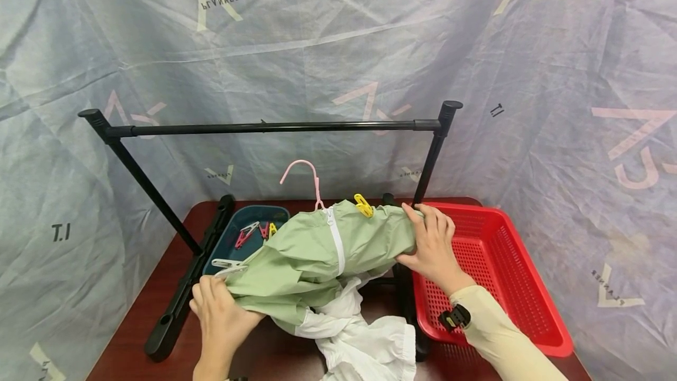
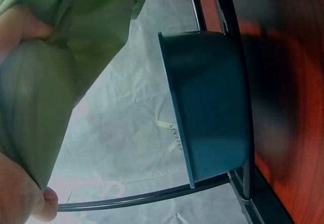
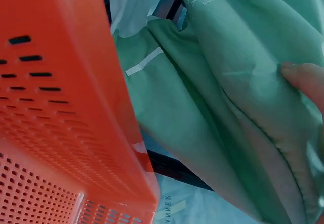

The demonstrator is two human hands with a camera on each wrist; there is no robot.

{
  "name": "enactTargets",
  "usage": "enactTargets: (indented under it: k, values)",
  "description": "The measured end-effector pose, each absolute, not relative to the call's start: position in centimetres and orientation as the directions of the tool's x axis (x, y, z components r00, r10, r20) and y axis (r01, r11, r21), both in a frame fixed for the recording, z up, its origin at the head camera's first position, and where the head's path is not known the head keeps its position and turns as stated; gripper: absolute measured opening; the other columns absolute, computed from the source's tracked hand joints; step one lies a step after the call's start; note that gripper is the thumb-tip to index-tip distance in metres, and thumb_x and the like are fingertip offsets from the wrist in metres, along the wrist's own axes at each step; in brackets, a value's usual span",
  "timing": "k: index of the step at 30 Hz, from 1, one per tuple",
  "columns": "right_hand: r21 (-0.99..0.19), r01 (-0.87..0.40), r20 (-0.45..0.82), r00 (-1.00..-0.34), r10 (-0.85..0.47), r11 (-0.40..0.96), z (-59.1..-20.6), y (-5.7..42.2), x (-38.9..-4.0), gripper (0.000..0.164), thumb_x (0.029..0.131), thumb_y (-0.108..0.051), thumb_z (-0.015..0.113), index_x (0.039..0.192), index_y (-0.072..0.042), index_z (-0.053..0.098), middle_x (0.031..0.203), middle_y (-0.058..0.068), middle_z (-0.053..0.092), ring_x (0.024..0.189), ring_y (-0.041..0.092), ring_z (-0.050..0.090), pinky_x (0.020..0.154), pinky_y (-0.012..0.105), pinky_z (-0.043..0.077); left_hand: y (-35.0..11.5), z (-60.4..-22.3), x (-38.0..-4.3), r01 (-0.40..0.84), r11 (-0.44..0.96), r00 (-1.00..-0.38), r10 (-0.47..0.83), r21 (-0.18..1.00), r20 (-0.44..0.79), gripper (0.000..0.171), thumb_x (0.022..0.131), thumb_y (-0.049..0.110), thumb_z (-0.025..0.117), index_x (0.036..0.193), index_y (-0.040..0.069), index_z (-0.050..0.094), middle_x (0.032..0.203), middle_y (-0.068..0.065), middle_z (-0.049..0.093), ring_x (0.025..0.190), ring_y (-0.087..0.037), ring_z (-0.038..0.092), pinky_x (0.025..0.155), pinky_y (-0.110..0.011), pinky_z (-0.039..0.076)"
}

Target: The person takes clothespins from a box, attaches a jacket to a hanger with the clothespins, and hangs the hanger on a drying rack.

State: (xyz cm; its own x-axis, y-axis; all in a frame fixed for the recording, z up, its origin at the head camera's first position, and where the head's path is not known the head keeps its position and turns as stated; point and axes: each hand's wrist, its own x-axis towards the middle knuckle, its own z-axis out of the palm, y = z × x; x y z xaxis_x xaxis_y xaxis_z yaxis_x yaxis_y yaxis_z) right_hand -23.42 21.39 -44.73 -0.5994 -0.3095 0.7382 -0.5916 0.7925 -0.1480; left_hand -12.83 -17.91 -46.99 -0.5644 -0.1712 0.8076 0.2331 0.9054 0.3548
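A light green and white zip jacket [image 1: 312, 251] hangs on a pink hanger [image 1: 317, 186], whose hook rises above the collar. My left hand [image 1: 222, 316] grips the jacket's left shoulder, thumb in front and fingers behind. At the other shoulder my right hand [image 1: 431, 246] pinches the green cloth between thumb and fingers. Clipped near the right of the collar is a yellow clothespin [image 1: 363, 206]. A white clothespin [image 1: 228, 264] sits on the left shoulder, just above my left hand. The white lower cloth bunches down over the table. Most of the hanger is hidden inside the jacket.
A black rack with a horizontal bar [image 1: 275, 128] stands behind the jacket. At the left, a teal bin [image 2: 212, 107] holds several clothespins. A red perforated basket [image 1: 534, 275] stands at the right on the dark red table [image 1: 137, 322]. Printed cloth covers the wall.
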Motion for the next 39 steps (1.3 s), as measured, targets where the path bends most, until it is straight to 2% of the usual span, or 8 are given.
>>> enactTargets:
  k: [6,8,13,19,23,27,31,39]
  values:
    - [-0.147,-0.604,0.749,-0.585,-0.310,0.784,-44.94,21.52,-23.58,0.110,0.049,-0.028,0.092,0.145,-0.015,0.040,0.117,0.024,0.042,0.107,0.045,0.034,0.089,0.063,0.021,-17.93,-47.13,-13.12,0.255,0.906,-0.544,-0.154,0.337,0.825,0.072,0.071,0.066,0.057,0.086,-0.003,0.041,0.086,-0.022,0.038,0.074,-0.040,0.032,0.058,-0.047,0.019]
    - [-0.142,-0.613,0.752,-0.577,-0.318,0.777,-45.00,21.59,-23.67,0.109,0.049,-0.029,0.092,0.145,-0.015,0.041,0.114,0.024,0.042,0.105,0.045,0.035,0.088,0.062,0.021,-17.99,-47.20,-13.27,0.264,0.906,-0.538,-0.145,0.330,0.830,0.070,0.068,0.062,0.061,0.085,-0.003,0.041,0.086,-0.022,0.038,0.074,-0.041,0.032,0.059,-0.047,0.018]
    - [-0.127,-0.636,0.762,-0.554,-0.335,0.761,-45.06,21.75,-23.83,0.108,0.049,-0.029,0.092,0.144,-0.014,0.042,0.112,0.024,0.042,0.102,0.045,0.034,0.086,0.061,0.022,-18.11,-47.30,-13.43,0.275,0.904,-0.538,-0.136,0.326,0.832,0.067,0.059,0.051,0.069,0.086,-0.003,0.041,0.087,-0.022,0.038,0.074,-0.040,0.032,0.059,-0.047,0.018]
    - [-0.124,-0.664,0.746,-0.552,-0.373,0.737,-44.76,21.77,-23.71,0.113,0.048,-0.030,0.094,0.145,-0.013,0.040,0.114,0.023,0.039,0.101,0.043,0.033,0.087,0.060,0.021,-18.05,-47.23,-13.44,0.268,0.903,-0.553,-0.140,0.334,0.821,0.067,0.061,0.053,0.067,0.086,-0.003,0.040,0.088,-0.022,0.038,0.075,-0.040,0.031,0.059,-0.048,0.019]
    - [-0.129,-0.679,0.732,-0.557,-0.392,0.723,-44.55,21.70,-23.60,0.113,0.050,-0.040,0.092,0.146,-0.013,0.039,0.116,0.023,0.037,0.101,0.043,0.032,0.086,0.059,0.019,-18.01,-47.21,-13.42,0.261,0.905,-0.560,-0.141,0.335,0.817,0.067,0.062,0.054,0.066,0.086,-0.003,0.039,0.087,-0.022,0.037,0.075,-0.040,0.031,0.060,-0.047,0.019]
    - [-0.131,-0.690,0.735,-0.549,-0.397,0.712,-44.54,21.65,-23.62,0.113,0.053,-0.056,0.088,0.146,-0.011,0.041,0.115,0.023,0.038,0.100,0.043,0.032,0.084,0.057,0.019,-18.02,-47.21,-13.38,0.253,0.904,-0.578,-0.145,0.345,0.803,0.067,0.054,0.044,0.075,0.085,-0.003,0.039,0.087,-0.022,0.037,0.075,-0.040,0.031,0.060,-0.047,0.020]
    - [-0.131,-0.698,0.746,-0.537,-0.394,0.704,-44.67,21.67,-23.67,0.112,0.056,-0.064,0.084,0.144,-0.009,0.042,0.114,0.024,0.038,0.100,0.042,0.032,0.082,0.056,0.018,-18.03,-47.21,-13.32,0.240,0.905,-0.596,-0.149,0.352,0.789,0.068,0.051,0.041,0.079,0.085,-0.003,0.039,0.088,-0.022,0.036,0.076,-0.040,0.032,0.060,-0.046,0.020]
    - [-0.107,-0.683,0.758,-0.526,-0.386,0.722,-44.73,21.71,-23.78,0.108,0.055,-0.053,0.087,0.145,-0.013,0.041,0.114,0.026,0.038,0.100,0.044,0.031,0.082,0.058,0.017,-18.01,-47.21,-13.43,0.248,0.902,-0.598,-0.144,0.353,0.788,0.071,0.048,0.038,0.083,0.086,-0.003,0.039,0.089,-0.021,0.036,0.077,-0.040,0.032,0.061,-0.046,0.021]
